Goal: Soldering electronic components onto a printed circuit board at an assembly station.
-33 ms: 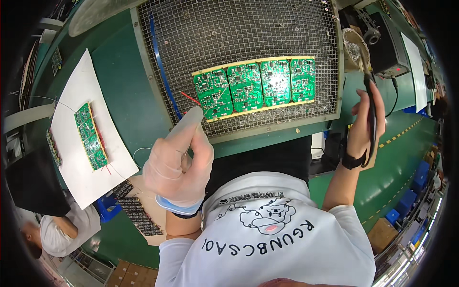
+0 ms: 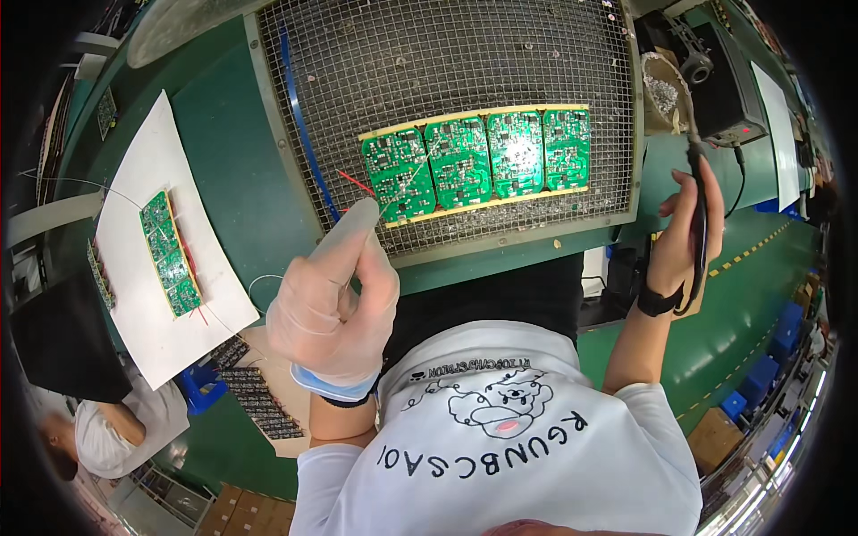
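Between the thumb and forefinger of my gloved left hand [image 2: 331, 308] is a thin solder wire [image 2: 407, 182]. Its free end reaches over the leftmost board of a green circuit board panel [image 2: 458, 165]. That panel, several boards in a row between pale edge strips, lies on a wire mesh [image 2: 447, 62]. My bare right hand [image 2: 677, 241] is closed around the black handle of a soldering iron [image 2: 700, 192]. The iron points away from me, its front end beside a cup of metal shavings [image 2: 661, 94]; the exact tip is hard to make out.
A black box with a red light [image 2: 733, 103] stands behind the cup. To the left, a second green panel [image 2: 170, 255] lies on white paper [image 2: 125, 241]. A blue strip [image 2: 304, 134] and a red wire [image 2: 356, 183] rest on the mesh. Another person [image 2: 107, 438] sits at lower left.
My right hand and the soldering iron have shifted slightly to the right and toward me. The left hand, solder wire and panel have not visibly moved.
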`<state>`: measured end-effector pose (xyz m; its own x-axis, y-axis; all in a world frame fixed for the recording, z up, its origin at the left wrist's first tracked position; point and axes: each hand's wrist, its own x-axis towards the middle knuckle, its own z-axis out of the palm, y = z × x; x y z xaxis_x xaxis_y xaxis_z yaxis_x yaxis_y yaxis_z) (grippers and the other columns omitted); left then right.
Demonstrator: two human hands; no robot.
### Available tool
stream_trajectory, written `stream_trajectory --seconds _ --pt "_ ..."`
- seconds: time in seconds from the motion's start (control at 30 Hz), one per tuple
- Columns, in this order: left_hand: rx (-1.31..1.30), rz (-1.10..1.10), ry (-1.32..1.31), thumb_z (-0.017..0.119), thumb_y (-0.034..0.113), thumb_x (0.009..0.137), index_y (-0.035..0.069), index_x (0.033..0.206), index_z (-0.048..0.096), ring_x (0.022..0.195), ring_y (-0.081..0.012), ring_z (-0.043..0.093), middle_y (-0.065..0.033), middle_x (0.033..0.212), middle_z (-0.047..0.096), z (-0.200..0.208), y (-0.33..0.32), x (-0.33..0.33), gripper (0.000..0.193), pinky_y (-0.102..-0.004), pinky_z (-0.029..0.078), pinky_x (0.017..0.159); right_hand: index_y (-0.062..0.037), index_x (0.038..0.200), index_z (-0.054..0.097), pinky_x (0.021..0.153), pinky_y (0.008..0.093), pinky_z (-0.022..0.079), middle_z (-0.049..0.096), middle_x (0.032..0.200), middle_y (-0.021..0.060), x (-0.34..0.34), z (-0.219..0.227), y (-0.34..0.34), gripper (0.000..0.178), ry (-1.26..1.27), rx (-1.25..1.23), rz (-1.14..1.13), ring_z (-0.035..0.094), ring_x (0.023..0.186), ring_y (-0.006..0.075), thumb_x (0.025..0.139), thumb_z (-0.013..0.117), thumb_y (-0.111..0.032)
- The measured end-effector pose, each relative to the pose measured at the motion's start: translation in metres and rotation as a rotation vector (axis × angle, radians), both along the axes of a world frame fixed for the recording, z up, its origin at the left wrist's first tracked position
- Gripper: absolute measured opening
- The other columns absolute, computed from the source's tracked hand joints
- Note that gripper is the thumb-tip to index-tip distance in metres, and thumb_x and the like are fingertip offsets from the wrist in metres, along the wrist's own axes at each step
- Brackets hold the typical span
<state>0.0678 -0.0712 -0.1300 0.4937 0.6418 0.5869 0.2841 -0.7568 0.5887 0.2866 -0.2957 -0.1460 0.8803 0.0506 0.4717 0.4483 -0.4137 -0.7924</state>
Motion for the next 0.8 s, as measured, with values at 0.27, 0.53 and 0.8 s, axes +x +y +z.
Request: stream_trajectory --seconds 0.27,0.53,0.8 --pt "0.041 0.013 -0.002 0.074 -0.005 0.072 0.010 0.095 0.073 0.047 -0.0084 0.048 0.0014 0.077 0.070 0.002 -0.002 0.003 0.028 -0.0225 0.040 0.045 0.0018 0.128 0.058 0.063 0.0215 0.044 0.071 0.100 0.0124 0.006 -0.008 -0.007 0.032 0.032 -0.053 0.029 0.052 0.065 0.0065 0.098 0.054 -0.006" --pt "0.004 0.052 0.020 0.074 -0.005 0.072 0.015 0.094 0.075 0.044 -0.0084 0.040 0.0037 0.071 0.062 0.001 -0.003 0.002 0.029 -0.0231 0.036 0.043 0.0018 0.129 0.058 0.064 0.0212 0.044 0.071 0.101 0.0139 -0.002 -0.017 -0.010 0.032 0.002 0.001 0.083 0.053 0.066 0.0069 0.097 0.055 -0.006" --pt "-0.041 0.065 0.029 0.075 -0.006 0.072 0.015 0.095 0.076 0.045 -0.0076 0.039 0.0034 0.069 0.061 0.003 -0.005 0.001 0.031 -0.0226 0.035 0.043 0.0029 0.129 0.057 0.064 0.0213 0.044 0.070 0.100 0.0137 -0.004 -0.008 -0.007 0.033 0.088 -0.047 0.088 0.053 0.065 0.0071 0.097 0.056 -0.005"
